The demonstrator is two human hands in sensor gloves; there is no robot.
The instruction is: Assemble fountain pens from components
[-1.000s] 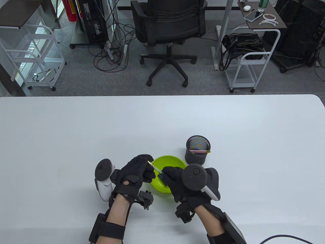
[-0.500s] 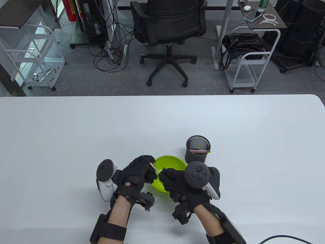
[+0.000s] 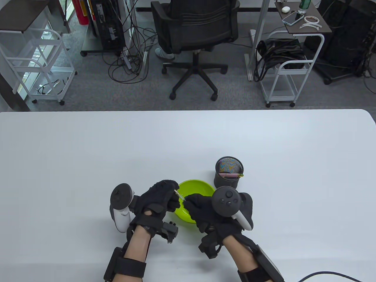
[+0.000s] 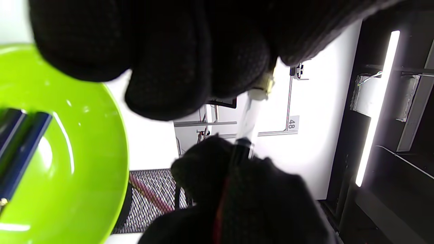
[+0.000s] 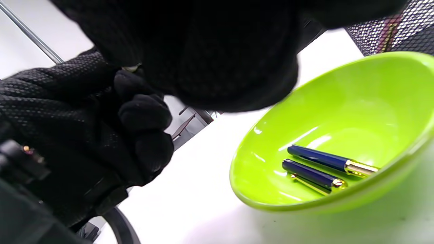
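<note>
Over the near rim of the green bowl (image 3: 202, 185) my two gloved hands meet. My left hand (image 3: 172, 192) pinches the gold-collared end of a clear ink tube (image 3: 179, 195). In the left wrist view that tube (image 4: 248, 117) runs from the left fingers (image 4: 217, 67) down into a dark pen section (image 4: 240, 152), which my right hand (image 3: 188, 201) grips; most of the section is hidden inside the glove. In the bowl (image 5: 271, 152) lie a blue barrel (image 5: 318, 158) with a gold ring and a blue cap (image 5: 310, 173) with a gold clip.
A black mesh pen cup (image 3: 228, 179) stands just behind the bowl on the right, with a pink pen (image 3: 230, 175) across its mouth. The white table (image 3: 88, 152) spreads around. Beyond its far edge are an office chair (image 3: 194, 32) and white carts.
My right hand has moved left toward my left hand, and the visible stretch of clear tube between them has grown shorter. The left hand stayed nearly still.
</note>
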